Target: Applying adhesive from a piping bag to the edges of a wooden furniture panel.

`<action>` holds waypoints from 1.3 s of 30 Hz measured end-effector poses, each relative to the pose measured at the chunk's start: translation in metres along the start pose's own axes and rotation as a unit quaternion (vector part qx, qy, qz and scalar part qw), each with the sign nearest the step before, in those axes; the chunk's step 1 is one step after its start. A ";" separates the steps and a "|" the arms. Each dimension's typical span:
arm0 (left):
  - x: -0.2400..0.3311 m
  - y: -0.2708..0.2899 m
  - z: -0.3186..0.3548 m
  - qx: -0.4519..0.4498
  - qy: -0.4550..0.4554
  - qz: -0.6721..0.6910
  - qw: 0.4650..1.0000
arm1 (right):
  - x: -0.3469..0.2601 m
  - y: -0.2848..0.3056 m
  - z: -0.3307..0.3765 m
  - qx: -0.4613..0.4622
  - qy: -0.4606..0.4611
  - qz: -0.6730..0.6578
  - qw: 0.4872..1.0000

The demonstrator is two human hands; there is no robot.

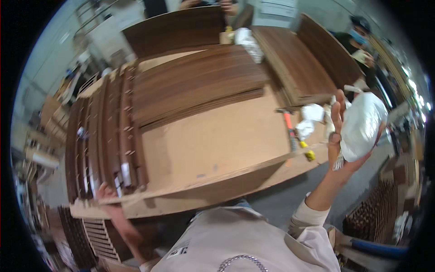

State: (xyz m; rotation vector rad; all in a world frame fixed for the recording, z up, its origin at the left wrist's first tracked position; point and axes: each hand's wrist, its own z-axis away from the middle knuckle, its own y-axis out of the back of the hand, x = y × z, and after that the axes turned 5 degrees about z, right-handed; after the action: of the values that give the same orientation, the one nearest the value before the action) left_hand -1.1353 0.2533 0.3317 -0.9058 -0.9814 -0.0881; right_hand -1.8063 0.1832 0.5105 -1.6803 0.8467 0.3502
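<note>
Clamped around a white bag (362,127), the right hand (337,136) is raised at the right of the scene, off the near right corner of the table (217,140) — fingers spread up the bag's left side, palm under it. The left hand (106,192) rests on the table's near left edge, fingers curled over the near ends of dark wood slats (108,136); whether it grips one I cannot tell. On the right side of the table lie a hammer (290,129) and crumpled white bags (310,118) — just left of the raised hand. Stacked brown panels (199,81) fill the far half.
</note>
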 end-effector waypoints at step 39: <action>0.059 -0.026 0.042 -0.289 -0.384 -0.258 0.838 | 0.385 -0.320 0.141 -0.011 -0.031 0.269 0.963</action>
State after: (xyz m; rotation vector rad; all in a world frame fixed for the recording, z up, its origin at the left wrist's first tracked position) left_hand -1.1404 0.2846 0.4016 -1.2351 -2.0169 -0.5374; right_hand -1.2893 0.2051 0.4560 -1.4286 1.2513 0.7793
